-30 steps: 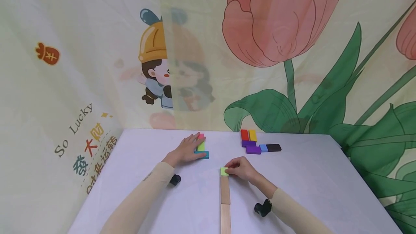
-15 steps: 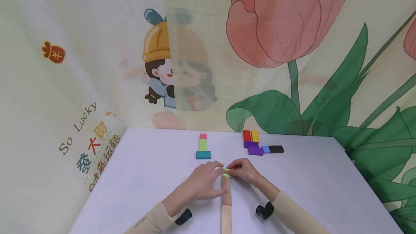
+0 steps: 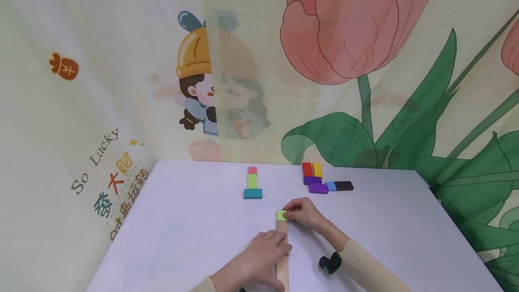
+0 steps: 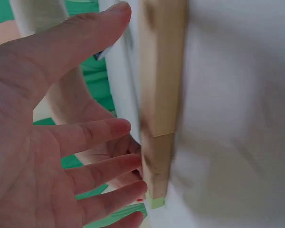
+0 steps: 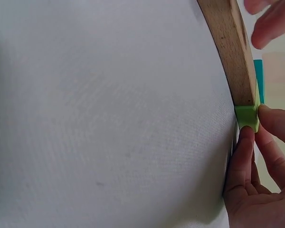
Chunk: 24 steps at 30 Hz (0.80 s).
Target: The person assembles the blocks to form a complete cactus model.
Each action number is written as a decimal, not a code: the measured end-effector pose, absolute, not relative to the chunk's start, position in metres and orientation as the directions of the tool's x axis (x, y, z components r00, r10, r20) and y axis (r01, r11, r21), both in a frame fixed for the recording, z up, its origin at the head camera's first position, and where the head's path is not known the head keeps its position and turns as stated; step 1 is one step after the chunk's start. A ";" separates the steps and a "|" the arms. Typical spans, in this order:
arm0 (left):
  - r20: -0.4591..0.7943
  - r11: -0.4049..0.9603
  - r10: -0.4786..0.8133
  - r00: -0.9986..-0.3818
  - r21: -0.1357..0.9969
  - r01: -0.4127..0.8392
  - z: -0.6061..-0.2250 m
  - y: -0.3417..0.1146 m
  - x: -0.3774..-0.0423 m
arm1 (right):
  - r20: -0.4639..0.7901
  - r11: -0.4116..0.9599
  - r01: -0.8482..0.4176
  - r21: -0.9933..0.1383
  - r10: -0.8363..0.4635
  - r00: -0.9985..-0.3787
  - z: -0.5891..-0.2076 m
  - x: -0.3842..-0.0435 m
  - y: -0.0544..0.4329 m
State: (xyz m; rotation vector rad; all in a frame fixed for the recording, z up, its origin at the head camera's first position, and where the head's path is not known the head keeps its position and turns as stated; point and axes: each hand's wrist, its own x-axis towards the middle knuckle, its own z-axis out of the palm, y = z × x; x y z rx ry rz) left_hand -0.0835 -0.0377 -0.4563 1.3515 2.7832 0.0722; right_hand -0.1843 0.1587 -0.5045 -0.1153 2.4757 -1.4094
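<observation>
A light green block [image 3: 281, 215] sits against the far end of a row of wooden blocks [image 3: 282, 265]. My right hand [image 3: 306, 213] pinches this green block [image 5: 246, 116] between thumb and fingertips, as the right wrist view shows. Over the nearer wooden blocks is my left hand [image 3: 263, 258], its fingers spread. Seen from the left wrist, that hand [image 4: 52, 133] has straight, parted fingers and holds nothing, close beside the wooden blocks [image 4: 161, 71]. Whether it touches them I cannot tell.
Farther back stand a teal block [image 3: 253, 193], a lime block [image 3: 252, 181] and a pink block [image 3: 252, 170] in line. To their right lies a group with red [image 3: 307, 169], yellow [image 3: 317, 170], purple [image 3: 318, 188], blue [image 3: 330, 186] and black [image 3: 344, 186] blocks.
My left hand has come away from the teal, lime and pink blocks and moved toward me to the wooden blocks. The right hand has stayed at the green block.
</observation>
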 end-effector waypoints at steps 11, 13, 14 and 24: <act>-0.078 0.630 0.776 -0.625 0.105 0.769 -0.461 -0.035 -0.084 | -0.195 0.509 0.052 -0.859 -0.233 -0.953 -0.504 -0.184 0.163; -0.069 0.629 0.777 -0.625 0.104 0.770 -0.461 -0.035 -0.084 | -0.195 0.506 0.049 -0.861 -0.240 -0.951 -0.504 -0.184 0.163; -0.068 0.630 0.777 -0.626 0.106 0.770 -0.462 -0.036 -0.084 | -0.196 0.506 0.049 -0.861 -0.242 -0.950 -0.504 -0.184 0.163; -0.101 0.653 0.758 -0.645 0.135 0.746 -0.463 -0.033 -0.084 | -0.169 0.520 0.008 -0.854 -0.263 -0.950 -0.504 -0.183 0.161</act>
